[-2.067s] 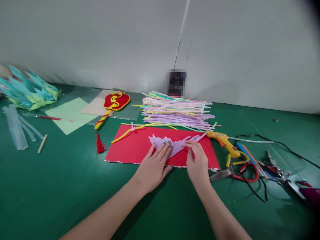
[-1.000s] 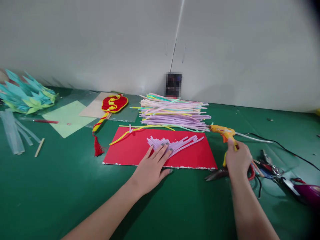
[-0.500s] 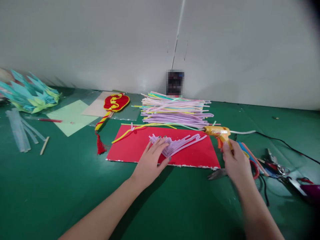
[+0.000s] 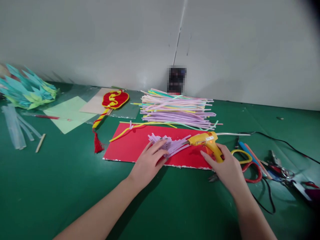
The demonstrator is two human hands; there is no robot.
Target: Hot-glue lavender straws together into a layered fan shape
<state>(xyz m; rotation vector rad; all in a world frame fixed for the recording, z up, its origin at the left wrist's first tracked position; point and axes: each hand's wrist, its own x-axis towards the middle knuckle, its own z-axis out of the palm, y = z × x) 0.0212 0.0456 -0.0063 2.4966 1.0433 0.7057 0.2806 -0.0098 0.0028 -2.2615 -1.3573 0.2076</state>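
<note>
Yellow plastic glue gun: no longer lying at the right end of the red card as a second ago; now lifted and carried leftward over the card, closed inside the right hand. Right grip: wrapped round the gun's handle, index finger out along the near side. Nozzle now just short of the lilac pipe-cleaner fan, which reads as gluing about to begin rather than stock being sorted.

Orientation of gun: long axis near level, running right to left; nozzle pointing left and slightly away, toward the fan; handle slanting down and right into the palm; clear glue stick and black cord trailing off rightward behind the grip.

Left hand: flat, fingers spread, pressing the fan's near edge to the card; left grip open, nothing clasped.

Beyond the nozzle: stack of pastel pipe cleaners. Right of the right grip: red-handled scissors on the green surface. Far left of the left grip: clear glue sticks, teal paper ornament, red and yellow tasselled piece.
</note>
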